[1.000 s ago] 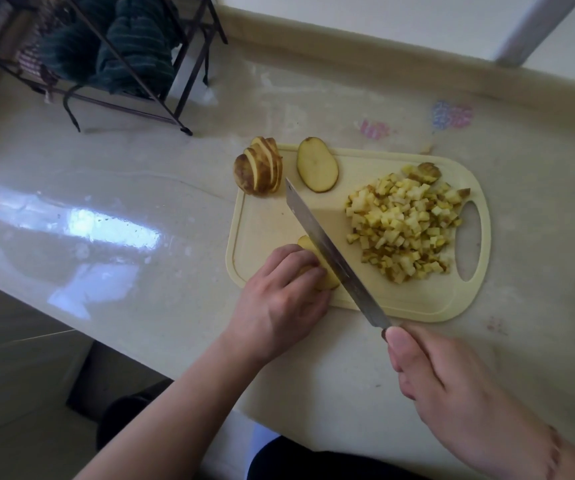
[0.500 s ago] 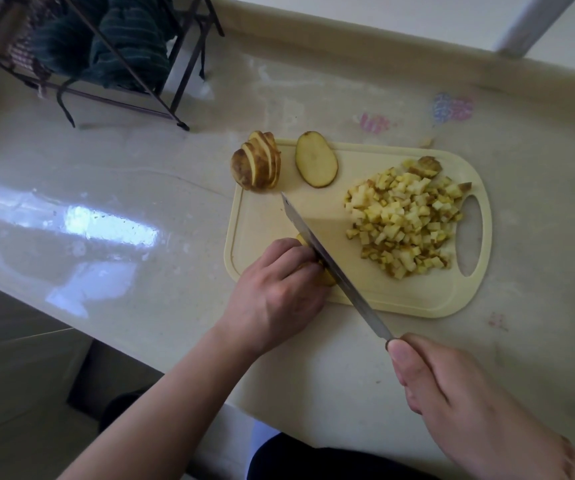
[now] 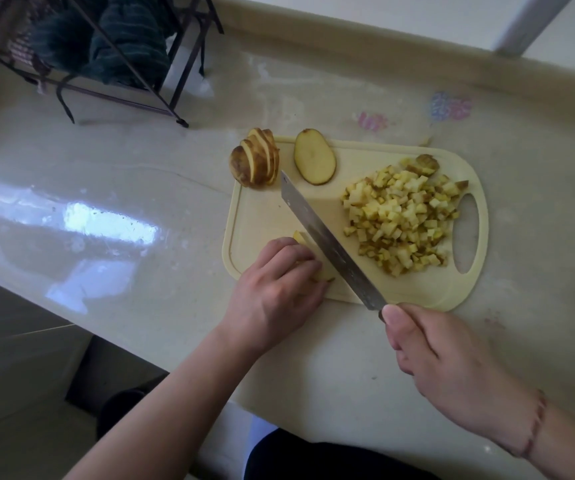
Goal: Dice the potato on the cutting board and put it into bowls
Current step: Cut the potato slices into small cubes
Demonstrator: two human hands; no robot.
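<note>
A pale yellow cutting board lies on the counter. My left hand holds down a potato slice at the board's near left corner with curled fingers. My right hand grips the handle of a knife, whose blade lies diagonally just right of my left fingers. A heap of diced potato covers the board's right half. A fanned stack of potato slices and one flat slice sit at the far left edge.
A dark wire rack with green striped cloth stands at the back left of the glossy counter. The counter's raised back edge runs behind the board. No bowl is in view.
The knife blade has shifted slightly while staying against the slice under my left hand. The view has moved a little. My left hand has stayed in place on the slice.
</note>
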